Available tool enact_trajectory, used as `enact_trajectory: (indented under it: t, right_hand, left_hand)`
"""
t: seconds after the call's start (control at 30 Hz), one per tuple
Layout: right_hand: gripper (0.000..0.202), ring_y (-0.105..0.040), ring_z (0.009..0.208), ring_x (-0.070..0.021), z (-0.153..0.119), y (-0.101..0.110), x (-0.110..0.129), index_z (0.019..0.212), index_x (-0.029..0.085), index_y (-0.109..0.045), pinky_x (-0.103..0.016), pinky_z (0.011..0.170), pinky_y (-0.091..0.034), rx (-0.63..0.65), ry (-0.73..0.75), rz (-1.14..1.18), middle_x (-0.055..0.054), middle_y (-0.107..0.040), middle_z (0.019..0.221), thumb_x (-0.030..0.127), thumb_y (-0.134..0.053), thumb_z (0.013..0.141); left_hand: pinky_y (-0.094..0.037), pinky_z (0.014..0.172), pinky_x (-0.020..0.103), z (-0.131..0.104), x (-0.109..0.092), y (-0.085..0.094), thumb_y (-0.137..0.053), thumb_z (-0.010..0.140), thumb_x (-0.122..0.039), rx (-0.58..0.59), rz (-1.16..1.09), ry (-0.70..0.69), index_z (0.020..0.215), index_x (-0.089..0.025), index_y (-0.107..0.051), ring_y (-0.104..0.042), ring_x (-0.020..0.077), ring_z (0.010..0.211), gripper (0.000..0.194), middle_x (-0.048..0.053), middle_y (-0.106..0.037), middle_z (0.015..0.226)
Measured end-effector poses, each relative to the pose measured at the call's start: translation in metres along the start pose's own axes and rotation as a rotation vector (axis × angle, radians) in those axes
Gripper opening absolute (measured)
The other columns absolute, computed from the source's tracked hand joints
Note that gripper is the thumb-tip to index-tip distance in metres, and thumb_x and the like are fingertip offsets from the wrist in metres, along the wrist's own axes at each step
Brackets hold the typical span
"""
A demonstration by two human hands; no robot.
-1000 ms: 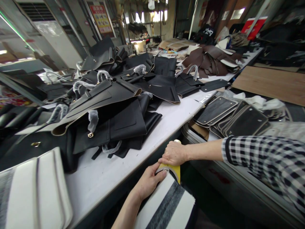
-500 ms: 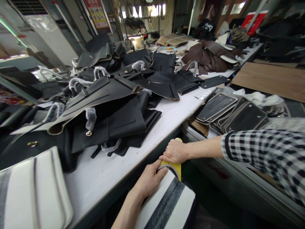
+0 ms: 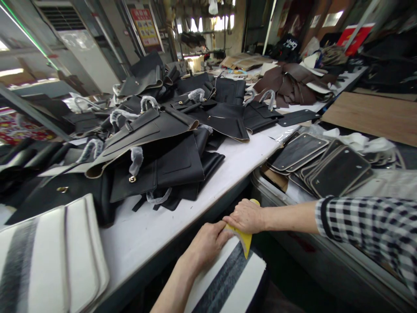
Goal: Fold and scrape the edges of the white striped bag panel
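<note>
Lower than 0.5 s ago, the yellow tool (image 3: 246,243) has its pointed tip further onto the dark stripe (image 3: 221,282), while the striped panel (image 3: 246,284) under it has barely shifted. Biggest around me is the long white table (image 3: 234,163), which bears the heap of black leather pieces (image 3: 177,163); to my right stands the grey bin (image 3: 329,271). That panel lies low in front of me, between table and bin, its far end just under my 2 hands. Around the tool my right hand (image 3: 246,216) is closed in a full fist, leaving no slack I can see. Along the panel's far end lies my left hand (image 3: 205,245), thumb on top; its other fingers are partly hidden, so I can't tell how firmly they grip. To do this well, I'd judge, I should keep the left palm steady so the panel cannot twist, hold the right wrist straight, press evenly along the tool's curved edge, and mind the left fingertips, which sit right beside that edge.
</note>
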State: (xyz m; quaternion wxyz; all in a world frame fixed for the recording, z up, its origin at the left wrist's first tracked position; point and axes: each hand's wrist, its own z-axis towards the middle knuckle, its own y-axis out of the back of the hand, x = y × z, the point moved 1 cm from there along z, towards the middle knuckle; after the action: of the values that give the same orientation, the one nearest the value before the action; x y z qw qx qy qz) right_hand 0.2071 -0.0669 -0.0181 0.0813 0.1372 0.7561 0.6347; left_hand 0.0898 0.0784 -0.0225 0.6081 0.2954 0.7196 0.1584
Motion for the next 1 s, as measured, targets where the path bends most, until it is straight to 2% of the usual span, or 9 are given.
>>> enact_trajectory:
  t: [0.13,0.27,0.37,0.43,0.53,0.7,0.83,0.93,1.0]
  right_hand:
    - [0.055,-0.071,0.069,-0.0246,-0.012,0.0,0.011,0.085,0.024,-0.076,-0.031,0.06,-0.04,-0.004,-0.051,-0.012,-0.007,-0.075,0.074,0.041,-0.027,0.102]
    - [0.063,-0.071,0.07,-0.024,-0.02,0.001,0.016,0.079,0.021,-0.076,-0.032,0.063,-0.042,0.003,-0.094,-0.004,-0.011,-0.075,0.074,0.041,-0.021,0.103]
    - [0.067,-0.071,0.072,-0.0253,-0.02,0.002,0.016,0.079,0.02,-0.076,-0.032,0.065,-0.041,0.009,-0.105,0.035,-0.013,-0.074,0.075,0.042,-0.018,0.103]
    - [0.067,-0.07,0.073,-0.0259,-0.02,0.003,0.012,0.079,0.019,-0.076,-0.032,0.065,-0.04,0.019,-0.102,0.074,-0.014,-0.074,0.076,0.044,-0.018,0.103]
    - [0.069,-0.069,0.07,-0.0222,-0.024,0.002,-0.001,0.072,0.019,-0.075,-0.028,0.061,-0.037,0.056,-0.085,0.164,-0.011,-0.074,0.072,0.049,-0.021,0.102]
    - [0.081,-0.062,0.056,-0.0139,-0.038,-0.007,-0.02,0.065,0.017,-0.07,-0.025,0.052,-0.032,0.065,-0.215,0.282,-0.006,-0.071,0.065,0.049,-0.007,0.103]
    - [0.076,-0.068,0.069,-0.0185,-0.035,-0.016,-0.014,0.074,0.018,-0.072,-0.027,0.058,-0.036,0.014,-0.318,0.234,-0.009,-0.074,0.075,0.047,-0.009,0.104]
    - [0.068,-0.07,0.078,-0.0227,-0.023,-0.02,-0.005,0.08,0.019,-0.074,-0.028,0.063,-0.039,0.016,-0.334,0.156,-0.01,-0.075,0.08,0.048,-0.017,0.103]
    - [0.067,-0.07,0.081,-0.024,-0.015,-0.021,0.0,0.083,0.019,-0.074,-0.029,0.065,-0.041,0.017,-0.324,0.101,-0.011,-0.074,0.082,0.048,-0.017,0.103]
  left_hand:
    - [-0.026,0.06,0.027,-0.003,0.0,0.001,-0.055,0.09,-0.046,0.031,-0.206,0.018,0.077,-0.018,-0.064,-0.043,0.0126,0.062,0.032,-0.003,-0.054,0.066]
    - [-0.032,0.067,0.026,-0.005,0.005,0.001,-0.047,0.093,-0.05,0.05,-0.474,0.057,0.075,-0.016,-0.065,-0.044,0.0136,0.07,0.042,-0.002,-0.056,0.071]
    - [-0.031,0.062,0.027,-0.006,0.014,-0.002,-0.049,0.09,-0.049,0.047,-0.594,0.139,0.076,-0.014,-0.067,-0.041,0.0126,0.063,0.042,-0.002,-0.055,0.066]
    - [-0.035,0.063,0.027,-0.006,0.02,-0.005,-0.055,0.086,-0.046,0.049,-0.671,0.192,0.083,-0.013,-0.071,-0.046,0.0131,0.063,0.036,0.0,-0.061,0.069]
    - [-0.042,0.074,0.03,-0.004,0.024,-0.006,-0.063,0.078,-0.04,0.039,-0.742,0.242,0.096,-0.012,-0.075,-0.056,0.0167,0.072,0.035,0.005,-0.07,0.082]
    - [-0.046,0.078,0.033,0.0,0.02,-0.005,-0.064,0.074,-0.039,0.026,-0.761,0.259,0.097,-0.013,-0.076,-0.061,0.0191,0.076,0.037,0.007,-0.073,0.086]
    - [-0.042,0.063,0.029,0.002,0.016,-0.004,-0.061,0.074,-0.037,0.035,-0.685,0.261,0.087,-0.013,-0.075,-0.051,0.0141,0.06,0.032,0.002,-0.066,0.069]
    - [-0.031,0.053,0.027,0.004,0.015,-0.004,-0.057,0.074,-0.034,0.01,-0.571,0.276,0.07,-0.014,-0.07,-0.038,0.0111,0.052,0.024,-0.003,-0.052,0.055]
    - [-0.028,0.052,0.027,0.004,0.015,-0.003,-0.056,0.073,-0.03,-0.024,-0.491,0.284,0.064,-0.015,-0.067,-0.035,0.0113,0.053,0.021,-0.004,-0.047,0.053]
